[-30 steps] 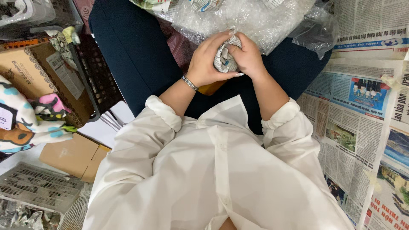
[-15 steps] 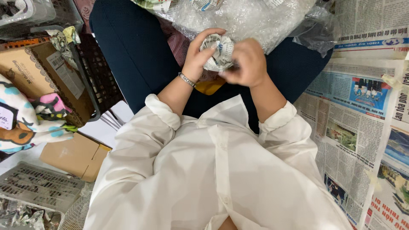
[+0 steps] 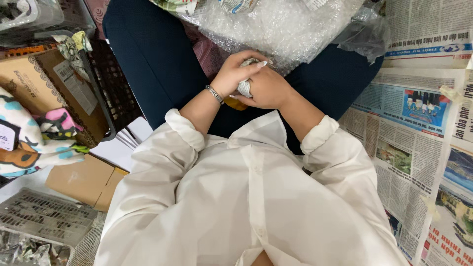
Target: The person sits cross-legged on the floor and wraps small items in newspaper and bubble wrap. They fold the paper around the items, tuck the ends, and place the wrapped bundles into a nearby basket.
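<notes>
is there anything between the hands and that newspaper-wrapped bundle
Nothing visible: the left hand and right hand both clasp the newspaper-wrapped bundle directly, over the lap, with the bubble wrap lying just beyond them.

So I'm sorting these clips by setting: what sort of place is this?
Probably a home packing spot on the floor. Newspaper sheets cover the ground, bubble wrap lies across the lap, flat cardboard sits beside, and both hands hold a paper-wrapped bundle.

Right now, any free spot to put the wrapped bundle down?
Free: the newspaper sheets spread on the floor, beside the dark navy trouser leg. Crowded: clear bubble wrap ahead; black plastic crate and brown cardboard boxes opposite. Both hands clasp the small paper-wrapped bundle.
</notes>
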